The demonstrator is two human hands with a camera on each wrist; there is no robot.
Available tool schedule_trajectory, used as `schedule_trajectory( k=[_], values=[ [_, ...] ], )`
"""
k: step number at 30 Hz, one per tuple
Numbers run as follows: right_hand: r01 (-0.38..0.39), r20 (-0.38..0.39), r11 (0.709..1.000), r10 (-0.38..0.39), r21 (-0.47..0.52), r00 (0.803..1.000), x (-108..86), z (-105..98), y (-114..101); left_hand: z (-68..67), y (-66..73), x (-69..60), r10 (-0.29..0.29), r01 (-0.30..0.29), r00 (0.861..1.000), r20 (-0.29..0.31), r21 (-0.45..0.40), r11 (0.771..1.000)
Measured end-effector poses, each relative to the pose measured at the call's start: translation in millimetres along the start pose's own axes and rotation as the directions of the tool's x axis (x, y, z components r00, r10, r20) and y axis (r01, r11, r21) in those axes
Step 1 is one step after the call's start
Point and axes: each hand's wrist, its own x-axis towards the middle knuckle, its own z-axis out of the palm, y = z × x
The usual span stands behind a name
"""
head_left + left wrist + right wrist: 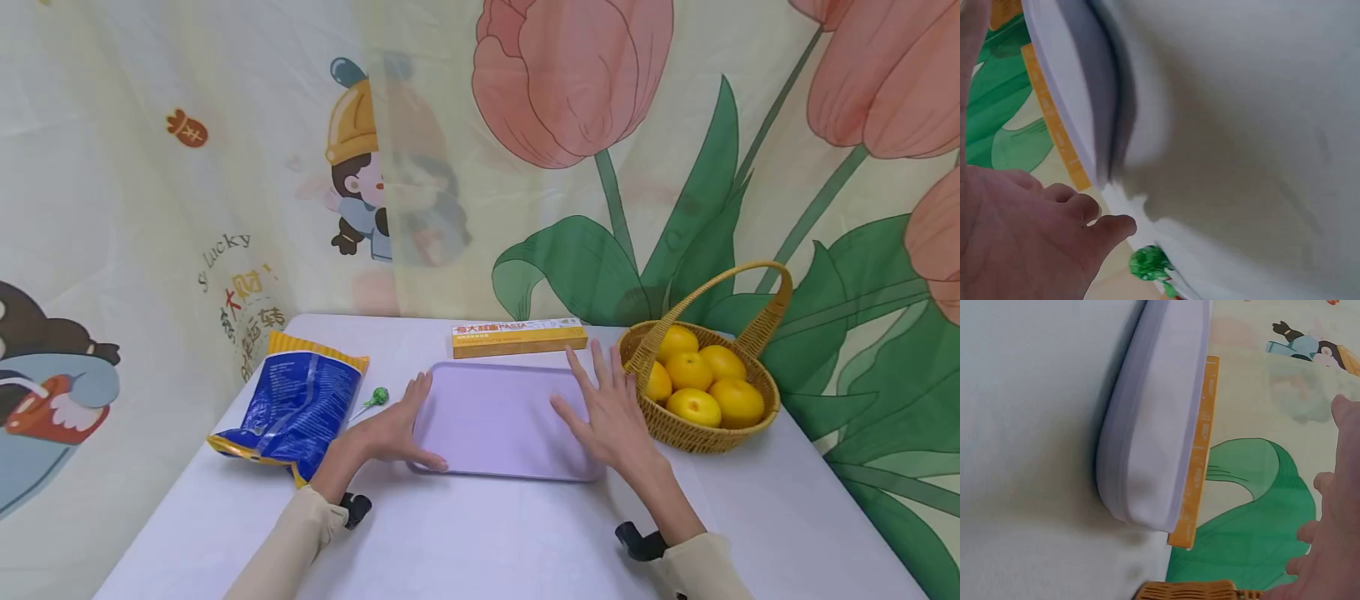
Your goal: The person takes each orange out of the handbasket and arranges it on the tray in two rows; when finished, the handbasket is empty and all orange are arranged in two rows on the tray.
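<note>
A lilac rectangular tray point(502, 421) lies flat on the white-covered table between the two hands. My left hand point(393, 425) is at the tray's left side with fingers spread; whether it touches the rim cannot be told. Over the tray's right side hovers my right hand point(611, 417), its fingers straight and apart. The right wrist view shows a gap between that hand point(1341, 519) and the tray point(1154, 437). Neither hand holds anything. A green-wrapped lollipop point(380, 396) lies just left of the left hand; its green head point(1149, 262) also shows in the left wrist view.
Behind the tray lies a long orange-and-white pasta box point(519, 340). A wicker basket point(705, 442) with a tall handle, holding several orange fruits point(690, 371), stands right of the right hand. At left sits a blue-and-yellow snack bag point(300, 408). A printed curtain point(420, 292) hangs behind.
</note>
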Motion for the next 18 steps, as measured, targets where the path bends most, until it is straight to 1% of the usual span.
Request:
schedule_trajectory(
  k=[3,6,9,12,13,15,17,18],
  values=[
    [0.012,-0.006,1.000,-0.012,-0.001,1.000,-6.0,-6,-1,3.5,-6.0,-2.3,-0.019,0.019,0.999,0.034,-0.004,1.000],
    [0.029,-0.014,1.000,-0.029,0.000,0.999,-13.2,-15,0,8.2,-6.9,-1.1,-0.030,0.029,0.998,0.052,0.003,1.000],
    [0.050,-0.027,0.999,-0.050,0.006,0.998,-19.8,-26,-1,11.4,-6.3,-1.2,-0.053,0.053,0.997,0.053,0.000,0.999],
    [0.083,-0.063,0.996,-0.080,0.037,0.995,-26.5,-40,0,12.8,-5.5,-2.3,-0.075,0.075,0.996,0.050,-0.009,0.997],
    [0.096,-0.086,0.994,-0.091,0.058,0.992,-29.2,-46,1,13.0,-5.4,-2.8,-0.078,0.079,0.996,0.048,-0.010,0.997],
    [0.137,-0.160,0.985,-0.119,0.104,0.980,-33.9,-56,7,13.2,-5.3,-3.8,-0.086,0.086,0.995,0.044,-0.006,0.996],
    [0.184,-0.258,0.971,-0.141,0.153,0.956,-37.2,-68,15,13.0,-5.1,-4.4,-0.087,0.087,0.995,0.040,-0.003,0.996],
    [0.213,-0.313,0.962,-0.152,0.172,0.938,-37.8,-74,20,12.9,-4.9,-4.4,-0.087,0.087,0.996,0.037,0.000,0.996]
  ],
)
